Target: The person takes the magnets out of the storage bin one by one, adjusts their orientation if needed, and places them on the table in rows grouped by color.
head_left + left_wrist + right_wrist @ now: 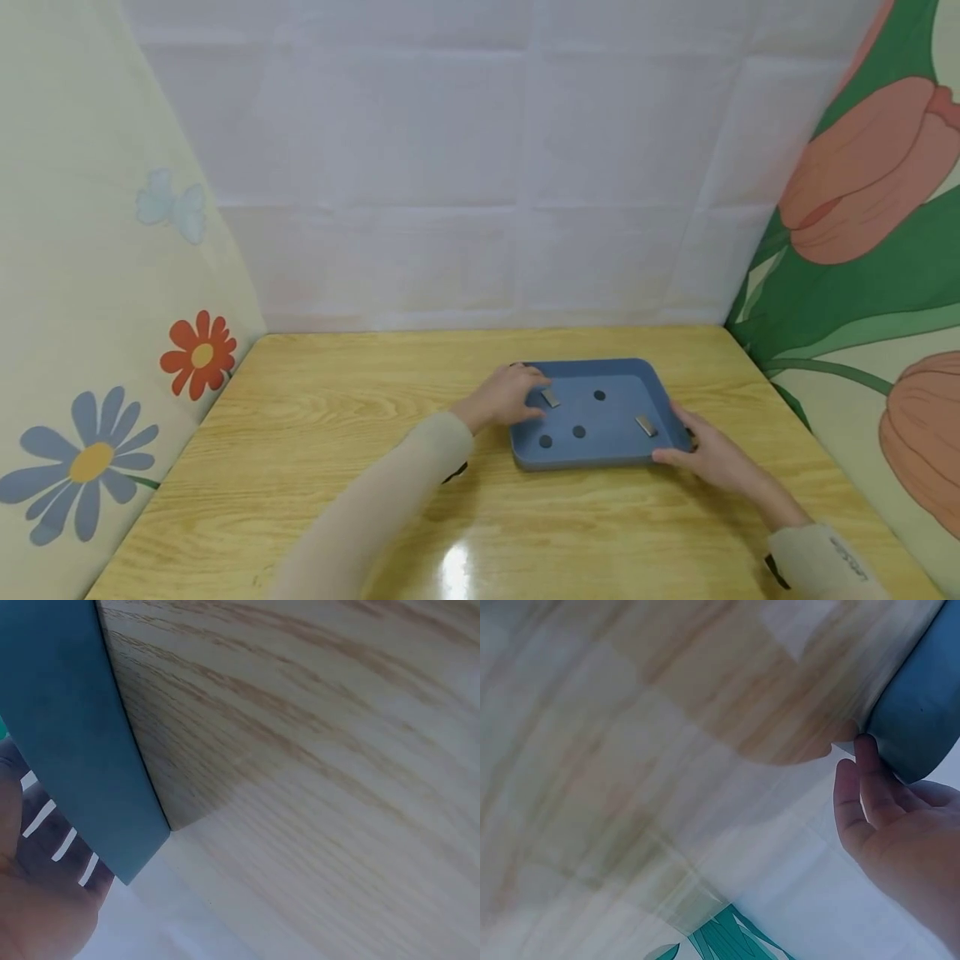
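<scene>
A blue rectangular tray (600, 460) with a raised rim sits right of the table's middle. Inside it lie three dark round discs (579, 432) and two small silvery rectangular pieces, one metal-looking piece (647, 426) toward the right and another piece (551, 398) at the upper left. My left hand (508, 395) reaches over the tray's left rim, fingers and thumb spread apart beside the left piece, nothing seen between them. At the right end, my right hand (712, 454) grips the tray, thumb at its front corner and fingers along its side (915, 712).
The wood-grain table (337, 400) extends left and in front of the tray. A white creased cloth (450, 167) hangs behind. Printed panels stand at both sides, a flowered left panel (67, 292) and a tulip right panel (847, 308).
</scene>
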The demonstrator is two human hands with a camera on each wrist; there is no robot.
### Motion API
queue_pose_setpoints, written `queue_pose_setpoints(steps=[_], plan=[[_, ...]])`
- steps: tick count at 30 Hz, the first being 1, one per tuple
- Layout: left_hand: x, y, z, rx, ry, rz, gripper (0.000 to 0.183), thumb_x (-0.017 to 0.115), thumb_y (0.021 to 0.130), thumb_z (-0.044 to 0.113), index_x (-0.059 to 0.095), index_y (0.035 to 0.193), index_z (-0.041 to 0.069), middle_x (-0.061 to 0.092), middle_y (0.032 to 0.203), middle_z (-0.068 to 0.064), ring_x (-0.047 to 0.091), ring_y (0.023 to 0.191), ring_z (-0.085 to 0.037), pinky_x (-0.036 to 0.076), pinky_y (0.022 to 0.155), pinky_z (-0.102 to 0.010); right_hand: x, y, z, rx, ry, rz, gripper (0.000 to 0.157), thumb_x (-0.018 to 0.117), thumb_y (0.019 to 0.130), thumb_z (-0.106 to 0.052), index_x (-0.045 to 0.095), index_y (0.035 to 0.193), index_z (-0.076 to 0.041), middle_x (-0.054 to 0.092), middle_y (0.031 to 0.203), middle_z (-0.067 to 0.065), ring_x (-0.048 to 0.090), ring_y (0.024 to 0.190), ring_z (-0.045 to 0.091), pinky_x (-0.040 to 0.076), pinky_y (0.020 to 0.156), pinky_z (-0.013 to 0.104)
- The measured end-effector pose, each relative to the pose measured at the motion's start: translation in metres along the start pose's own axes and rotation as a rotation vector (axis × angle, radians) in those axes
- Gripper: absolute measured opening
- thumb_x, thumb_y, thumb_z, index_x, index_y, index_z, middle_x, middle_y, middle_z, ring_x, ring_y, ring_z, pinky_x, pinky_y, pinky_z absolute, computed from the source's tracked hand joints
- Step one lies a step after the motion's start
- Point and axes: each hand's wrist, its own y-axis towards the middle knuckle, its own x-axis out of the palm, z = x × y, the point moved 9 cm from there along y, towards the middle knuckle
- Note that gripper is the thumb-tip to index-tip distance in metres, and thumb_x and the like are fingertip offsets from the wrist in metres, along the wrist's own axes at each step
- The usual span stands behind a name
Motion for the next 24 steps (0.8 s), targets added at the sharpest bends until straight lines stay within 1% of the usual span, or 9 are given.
queue_pose_setpoints(steps=[7,13,17,21,24], plan=[[0.008,0.011,0.002,0.013,0.003,-0.018,0.054,0.065,0.09,0.04,0.051,0.139,0.024,0.053,0.141,0.0,0.05,0.13,-0.021,0.038,0.111,-0.042,0.0,0.0,0.0,-0.002,-0.007,0.004,0.1,0.065,0.086,-0.05,0.01,0.153,0.001,0.02,0.153,0.034,0.038,0.131,0.052,0.049,0.092,0.052],[0.016,0.018,0.002,0.02,0.028,-0.016,0.049,0.065,0.09,0.04,0.055,0.136,0.025,0.056,0.137,0.001,0.053,0.126,-0.019,0.042,0.105,-0.041,0.001,0.001,0.003,-0.003,0.012,0.001,0.1,0.065,0.086,-0.05,0.009,0.154,-0.002,0.02,0.154,0.033,0.039,0.131,0.051,0.05,0.091,0.05],[0.015,0.019,0.003,0.029,0.054,-0.001,0.042,0.066,0.09,0.036,0.06,0.13,0.025,0.061,0.128,0.002,0.057,0.12,-0.017,0.045,0.1,-0.039,0.001,0.001,0.005,-0.001,0.015,0.009,0.1,0.065,0.086,-0.05,0.009,0.154,-0.003,0.021,0.154,0.032,0.04,0.131,0.049,0.05,0.09,0.047],[0.014,0.019,0.004,0.034,0.078,0.0,0.03,0.066,0.09,0.035,0.067,0.119,0.026,0.064,0.115,0.003,0.06,0.109,-0.016,0.046,0.093,-0.037,0.001,0.001,0.005,-0.006,0.006,0.019,0.099,0.065,0.086,-0.049,0.01,0.154,-0.003,0.021,0.153,0.033,0.04,0.131,0.049,0.05,0.089,0.047],[0.015,0.019,0.003,0.022,0.058,-0.005,0.025,0.065,0.09,0.035,0.07,0.113,0.026,0.065,0.109,0.004,0.06,0.103,-0.015,0.046,0.091,-0.035,0.001,0.001,0.005,-0.004,0.007,0.016,0.1,0.065,0.086,-0.05,0.009,0.154,-0.004,0.021,0.154,0.032,0.038,0.132,0.05,0.049,0.091,0.049]])
